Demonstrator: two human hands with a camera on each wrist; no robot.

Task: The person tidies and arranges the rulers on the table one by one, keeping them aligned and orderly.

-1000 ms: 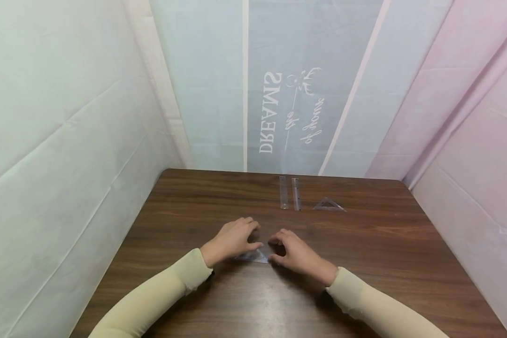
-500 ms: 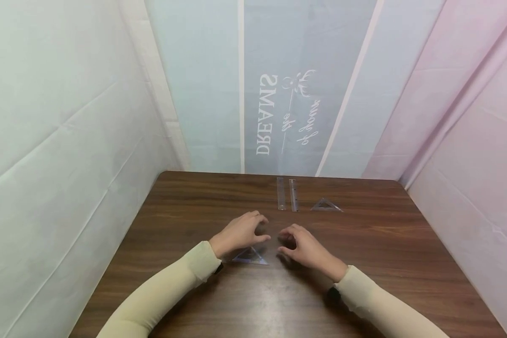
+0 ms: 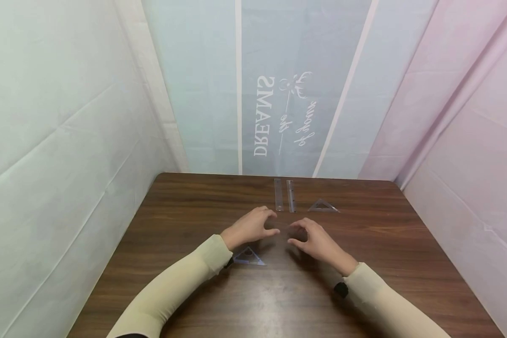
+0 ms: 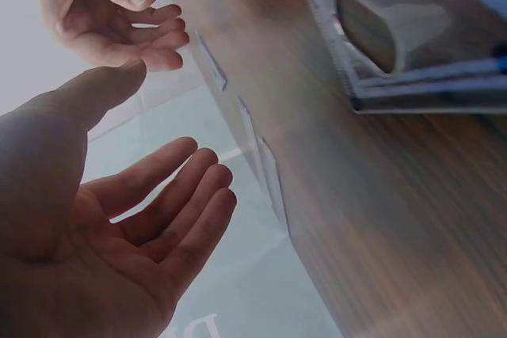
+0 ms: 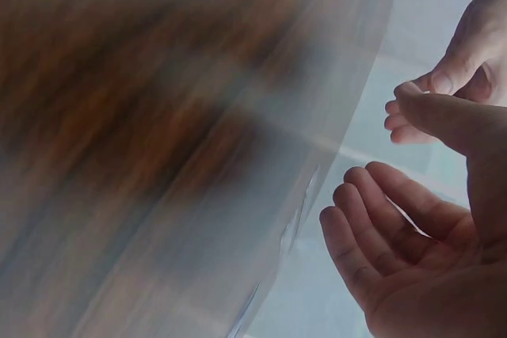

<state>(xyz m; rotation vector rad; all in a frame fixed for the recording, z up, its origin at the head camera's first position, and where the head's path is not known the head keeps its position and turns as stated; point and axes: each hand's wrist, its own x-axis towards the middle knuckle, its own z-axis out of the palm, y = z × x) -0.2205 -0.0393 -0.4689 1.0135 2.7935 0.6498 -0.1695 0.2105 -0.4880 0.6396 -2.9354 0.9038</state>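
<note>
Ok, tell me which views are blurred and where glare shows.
Head view: sharp, with a soft sheen on the table near the front edge. Left wrist view: mild blur, left hand readable. Right wrist view: heavy motion smear over the wood, only the right hand clear.

We see our left hand [image 3: 253, 226] and right hand [image 3: 314, 238] side by side above the wooden table [image 3: 405, 263], fingers loosely curved, thumbs facing each other, neither holding anything. A small clear triangle ruler [image 3: 247, 257] lies flat on the table just beside our left wrist. Farther back lie two clear straight rulers [image 3: 285, 195], parallel and close together, with a second triangle ruler [image 3: 322, 206] just to their right. Pale curtains [image 3: 67, 117] surround the table.
</note>
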